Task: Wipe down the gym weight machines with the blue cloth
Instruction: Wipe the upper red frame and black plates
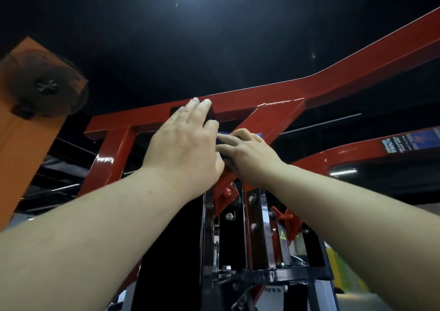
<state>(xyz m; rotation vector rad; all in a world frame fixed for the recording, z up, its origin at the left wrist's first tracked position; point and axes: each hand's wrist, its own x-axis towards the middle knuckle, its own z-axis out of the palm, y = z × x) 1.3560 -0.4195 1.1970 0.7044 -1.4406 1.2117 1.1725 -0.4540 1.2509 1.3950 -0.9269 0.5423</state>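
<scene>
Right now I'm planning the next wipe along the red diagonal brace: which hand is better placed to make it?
The right hand. Its fingers already curl over the blue cloth on the red diagonal brace, while the left hand lies flat with straight fingers, holding no cloth.

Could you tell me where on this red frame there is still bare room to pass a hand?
Free: the top bar right of the left hand, and the left upright. Crowded: the diagonal brace, where the right hand presses the blue cloth.

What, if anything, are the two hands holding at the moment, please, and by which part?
The right hand presses the blue cloth against the red frame, covering most of it; the exact grip is hidden. The left hand lies flat, holding nothing.
</scene>
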